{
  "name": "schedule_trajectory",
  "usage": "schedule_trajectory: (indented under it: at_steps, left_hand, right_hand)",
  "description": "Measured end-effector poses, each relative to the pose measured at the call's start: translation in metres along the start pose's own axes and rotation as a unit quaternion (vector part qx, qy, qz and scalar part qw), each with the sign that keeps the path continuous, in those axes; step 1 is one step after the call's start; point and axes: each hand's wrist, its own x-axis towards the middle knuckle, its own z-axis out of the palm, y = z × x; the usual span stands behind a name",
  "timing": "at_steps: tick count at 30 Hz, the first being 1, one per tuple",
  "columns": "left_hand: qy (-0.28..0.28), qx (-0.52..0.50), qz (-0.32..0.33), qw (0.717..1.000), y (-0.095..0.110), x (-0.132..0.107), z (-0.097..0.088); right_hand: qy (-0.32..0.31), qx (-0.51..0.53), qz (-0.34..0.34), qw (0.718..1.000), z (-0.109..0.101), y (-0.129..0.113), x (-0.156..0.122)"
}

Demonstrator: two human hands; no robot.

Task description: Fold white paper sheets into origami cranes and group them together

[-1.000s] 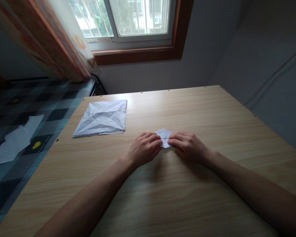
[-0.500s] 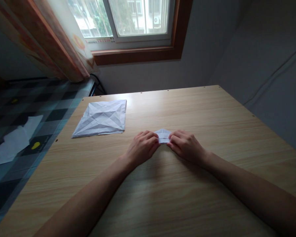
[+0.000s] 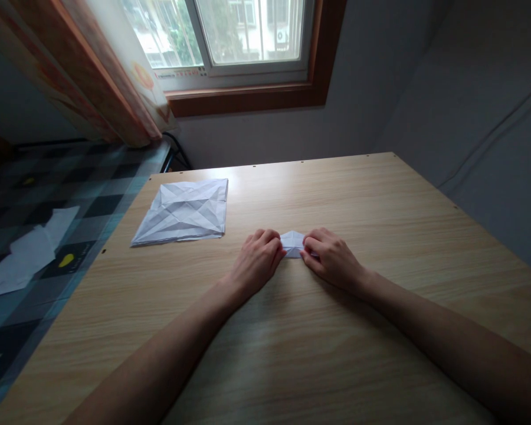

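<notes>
A small piece of folded white paper (image 3: 292,243) lies near the middle of the wooden table (image 3: 336,195), its far edge coming to a low peak. My left hand (image 3: 260,254) grips its left end with curled fingers, the thumb towards me. At the right end my right hand (image 3: 330,254) is closed on it too, thumb below and fingers above. Both ends of the paper are hidden under my fingers.
A stack of creased white paper sheets (image 3: 183,209) lies at the table's far left. Beyond the left edge, more white paper (image 3: 30,254) rests on a checked cloth (image 3: 100,205). Behind the table are a window (image 3: 252,35) and a curtain (image 3: 92,71).
My hands have shifted slightly on the folded paper, and its near flap now looks flatter. The left hand has turned a little. Both hands still hold the ends.
</notes>
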Motion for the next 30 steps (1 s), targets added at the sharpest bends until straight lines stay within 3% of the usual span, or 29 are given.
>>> schedule_trajectory:
  at_steps: [8,24,30]
  left_hand:
    - [-0.029,0.021,-0.018,0.999,-0.0014,0.0028,0.0001]
    - [-0.013,0.004,-0.024,1.0,-0.0009,0.0027,-0.0004]
    - [0.02,0.0,0.059,0.998,-0.0018,-0.0018,-0.0033]
  right_hand:
    - [-0.001,0.041,0.016,0.999,0.0011,-0.0008,-0.001]
    - [0.017,0.098,0.047,0.994,0.0027,-0.0014,-0.0006]
    - [0.038,0.097,0.019,0.994,-0.0008,0.0004,-0.0071]
